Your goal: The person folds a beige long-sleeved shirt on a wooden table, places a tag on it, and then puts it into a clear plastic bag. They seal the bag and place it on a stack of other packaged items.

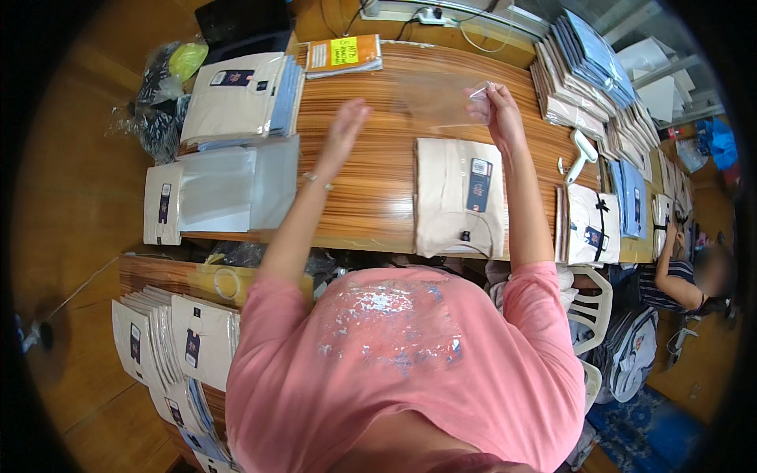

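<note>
one cream folded garment (441,197), dark tag on its front, lying flat near the close edge of the striped wooden table (363,209). right of the garment: one low stack of folded garments (580,217), black ribbon on the top one. left of the garment, well apart: clear plastic sleeves (217,189), laid flat. beyond and right of the garment: one white lint roller (581,158). beyond and left: left hand (345,130), blurred, fingers loosely extended, grip wide. beyond the garment: right hand (500,112), thumb and fingers pinching one clear plastic bag (441,101) at its right end.
</note>
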A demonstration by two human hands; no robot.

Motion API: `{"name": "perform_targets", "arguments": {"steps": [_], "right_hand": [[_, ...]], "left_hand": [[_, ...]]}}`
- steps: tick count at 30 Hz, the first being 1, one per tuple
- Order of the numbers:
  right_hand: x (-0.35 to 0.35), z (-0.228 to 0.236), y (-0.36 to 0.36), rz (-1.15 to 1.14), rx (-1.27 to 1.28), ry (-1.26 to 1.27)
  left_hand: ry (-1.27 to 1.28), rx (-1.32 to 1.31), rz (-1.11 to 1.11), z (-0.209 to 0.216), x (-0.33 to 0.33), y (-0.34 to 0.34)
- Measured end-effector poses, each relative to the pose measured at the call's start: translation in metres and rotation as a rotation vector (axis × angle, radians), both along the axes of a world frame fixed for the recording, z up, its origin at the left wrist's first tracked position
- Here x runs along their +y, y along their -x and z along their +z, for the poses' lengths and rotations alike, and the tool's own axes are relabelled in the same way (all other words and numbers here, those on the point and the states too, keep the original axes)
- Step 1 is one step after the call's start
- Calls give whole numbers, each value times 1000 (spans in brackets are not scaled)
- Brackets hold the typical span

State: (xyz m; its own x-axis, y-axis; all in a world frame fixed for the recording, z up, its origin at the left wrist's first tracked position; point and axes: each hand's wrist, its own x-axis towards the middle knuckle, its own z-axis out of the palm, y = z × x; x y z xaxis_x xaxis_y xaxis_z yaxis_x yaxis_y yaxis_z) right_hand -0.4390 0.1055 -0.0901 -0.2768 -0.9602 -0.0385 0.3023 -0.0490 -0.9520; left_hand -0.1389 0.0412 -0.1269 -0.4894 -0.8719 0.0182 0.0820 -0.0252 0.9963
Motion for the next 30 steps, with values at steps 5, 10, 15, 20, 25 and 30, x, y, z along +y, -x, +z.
{"name": "perform_targets", "arguments": {"steps": [5,10,15,20,25,30], "right_hand": [[31,7,59,49,-90,-46],[62,-5,143,86,-151,-12],[78,-16,183,-192,120,53],[73,-25,195,76,-47,134],[64,-15,157,361,-614,-110],[57,-4,123,475,-214,-50]], "left_hand": [[-772,340,-6,-43,17,130],[-525,213,-113,-51,15,194],[466,-165,402,-39,19,222],[-138,428,105,30,53,224],[-131,502,15,36,64,206],[-121,381,-32,15,56,189]]}}
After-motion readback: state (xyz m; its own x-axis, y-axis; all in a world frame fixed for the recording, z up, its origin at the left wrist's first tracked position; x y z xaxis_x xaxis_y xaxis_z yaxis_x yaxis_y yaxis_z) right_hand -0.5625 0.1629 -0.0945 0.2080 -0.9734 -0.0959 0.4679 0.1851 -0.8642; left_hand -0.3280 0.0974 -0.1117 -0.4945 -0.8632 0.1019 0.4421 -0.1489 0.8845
